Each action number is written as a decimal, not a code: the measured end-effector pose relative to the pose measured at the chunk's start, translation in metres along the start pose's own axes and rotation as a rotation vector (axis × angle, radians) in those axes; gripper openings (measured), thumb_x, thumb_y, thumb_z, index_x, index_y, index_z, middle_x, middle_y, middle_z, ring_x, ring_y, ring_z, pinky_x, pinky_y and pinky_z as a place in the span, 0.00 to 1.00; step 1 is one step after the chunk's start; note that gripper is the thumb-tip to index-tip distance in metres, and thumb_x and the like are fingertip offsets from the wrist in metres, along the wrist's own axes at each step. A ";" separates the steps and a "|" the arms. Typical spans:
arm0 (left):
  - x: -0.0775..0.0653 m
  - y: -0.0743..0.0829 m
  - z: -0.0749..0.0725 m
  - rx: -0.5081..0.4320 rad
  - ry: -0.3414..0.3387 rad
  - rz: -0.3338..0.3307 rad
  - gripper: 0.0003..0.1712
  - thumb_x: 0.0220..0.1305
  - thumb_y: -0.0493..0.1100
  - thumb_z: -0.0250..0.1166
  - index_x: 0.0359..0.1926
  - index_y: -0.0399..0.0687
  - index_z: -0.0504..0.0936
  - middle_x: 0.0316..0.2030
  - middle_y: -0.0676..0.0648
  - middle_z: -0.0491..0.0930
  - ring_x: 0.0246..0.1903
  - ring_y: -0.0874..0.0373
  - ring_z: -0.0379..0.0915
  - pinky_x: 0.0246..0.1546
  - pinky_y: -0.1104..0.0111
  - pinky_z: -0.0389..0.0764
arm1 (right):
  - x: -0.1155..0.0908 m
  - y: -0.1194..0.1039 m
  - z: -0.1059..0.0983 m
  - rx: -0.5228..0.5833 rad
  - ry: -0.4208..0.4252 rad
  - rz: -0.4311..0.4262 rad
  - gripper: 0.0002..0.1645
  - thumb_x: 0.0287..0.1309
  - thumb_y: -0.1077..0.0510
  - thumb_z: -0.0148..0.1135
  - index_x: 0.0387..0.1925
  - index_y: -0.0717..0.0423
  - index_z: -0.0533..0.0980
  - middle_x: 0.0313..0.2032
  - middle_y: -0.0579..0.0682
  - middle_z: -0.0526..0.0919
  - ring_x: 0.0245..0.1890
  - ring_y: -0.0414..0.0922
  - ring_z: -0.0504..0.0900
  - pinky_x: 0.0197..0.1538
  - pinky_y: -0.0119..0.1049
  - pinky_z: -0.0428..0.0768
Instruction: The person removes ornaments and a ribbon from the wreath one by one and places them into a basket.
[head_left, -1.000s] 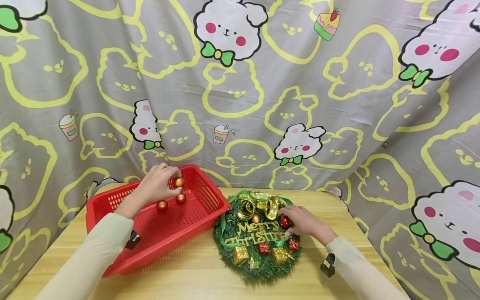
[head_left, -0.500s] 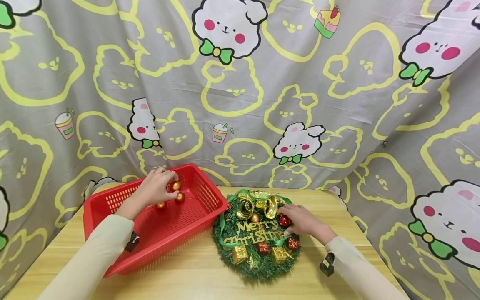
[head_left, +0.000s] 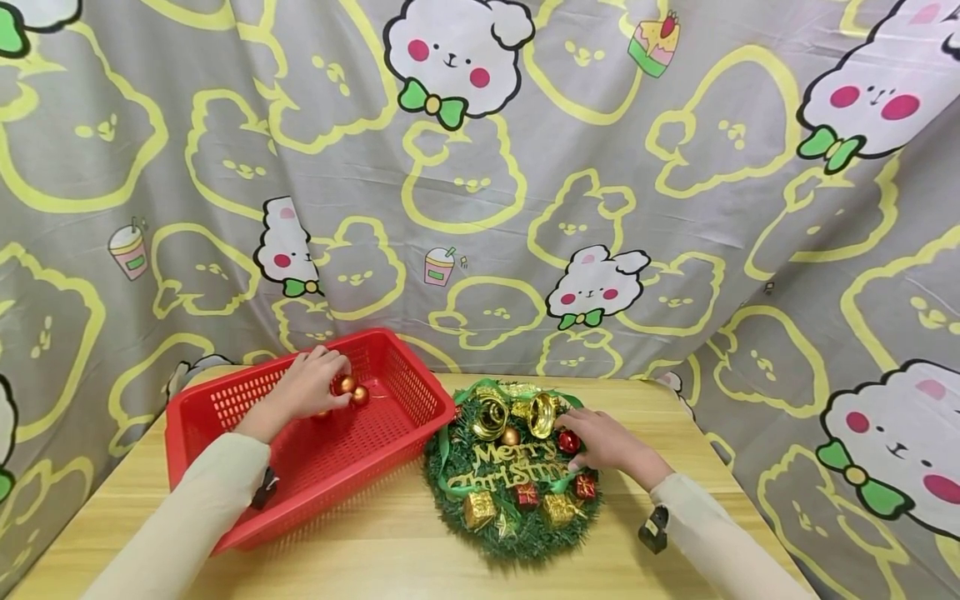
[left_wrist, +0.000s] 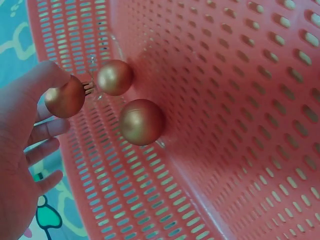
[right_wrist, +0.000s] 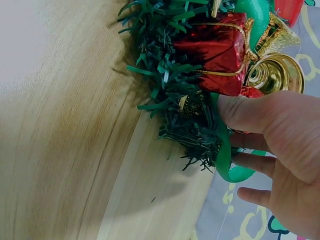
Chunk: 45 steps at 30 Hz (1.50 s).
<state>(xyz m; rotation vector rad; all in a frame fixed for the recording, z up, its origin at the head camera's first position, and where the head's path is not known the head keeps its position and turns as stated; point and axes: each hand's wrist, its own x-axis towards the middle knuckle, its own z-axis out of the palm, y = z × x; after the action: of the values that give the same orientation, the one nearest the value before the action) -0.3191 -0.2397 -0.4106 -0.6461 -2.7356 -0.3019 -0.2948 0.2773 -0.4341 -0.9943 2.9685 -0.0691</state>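
Inside the red plastic basket (head_left: 390, 429), my left hand (head_left: 306, 385) pinches a copper-gold Christmas bauble (left_wrist: 65, 96) between thumb and fingers. A second bauble (left_wrist: 115, 77) lies beside the held one's metal cap, and a third bauble (left_wrist: 142, 122) rests near the basket's wall. To the right, a round green Christmas wreath (head_left: 525, 542) lies on the table, with gold "Merry Christmas" lettering (head_left: 517, 475) across it. My right hand (head_left: 611, 442) grips the wreath's right edge, next to a red bauble (head_left: 568, 441); its thumb lies by the green ribbon (right_wrist: 224, 145).
The wooden table (head_left: 397, 542) carries the basket on the left and the wreath right of centre. A patterned grey curtain (head_left: 480, 317) hangs close behind the table and along its sides. Gold bells (head_left: 542, 415) and small gift boxes (head_left: 480, 508) stick up from the wreath.
My left hand has shifted slightly left and lower in the basket, with the bauble at its fingers. My right hand and the wreath have stayed in place.
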 end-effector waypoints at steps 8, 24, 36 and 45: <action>-0.003 -0.001 0.006 0.022 -0.012 0.011 0.18 0.52 0.46 0.76 0.38 0.45 0.79 0.37 0.47 0.78 0.42 0.48 0.68 0.42 0.51 0.69 | 0.000 0.001 0.002 -0.011 0.011 -0.014 0.39 0.46 0.49 0.80 0.60 0.54 0.76 0.55 0.55 0.81 0.55 0.56 0.80 0.58 0.61 0.76; -0.005 -0.006 0.015 0.047 -0.079 -0.001 0.18 0.52 0.46 0.77 0.37 0.46 0.77 0.34 0.50 0.74 0.40 0.49 0.64 0.41 0.52 0.68 | 0.000 0.001 0.000 -0.025 0.017 -0.034 0.38 0.46 0.48 0.80 0.59 0.55 0.76 0.53 0.54 0.82 0.52 0.54 0.81 0.55 0.59 0.77; -0.007 -0.008 0.020 0.044 -0.129 -0.018 0.18 0.54 0.46 0.77 0.39 0.46 0.78 0.37 0.47 0.77 0.45 0.45 0.67 0.48 0.42 0.72 | 0.001 0.002 0.002 -0.014 0.009 -0.026 0.38 0.46 0.48 0.80 0.58 0.54 0.76 0.54 0.54 0.81 0.52 0.54 0.81 0.55 0.60 0.77; -0.009 -0.008 0.019 0.048 -0.138 -0.010 0.17 0.54 0.47 0.77 0.38 0.47 0.78 0.39 0.45 0.78 0.50 0.38 0.70 0.51 0.36 0.72 | -0.001 -0.001 -0.002 -0.013 0.012 -0.033 0.38 0.46 0.49 0.80 0.58 0.55 0.76 0.53 0.54 0.81 0.52 0.54 0.81 0.54 0.60 0.77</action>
<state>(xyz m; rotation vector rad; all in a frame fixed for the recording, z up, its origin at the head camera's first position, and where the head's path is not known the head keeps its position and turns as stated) -0.3202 -0.2446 -0.4324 -0.6635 -2.8681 -0.2001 -0.2938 0.2773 -0.4321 -1.0477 2.9672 -0.0563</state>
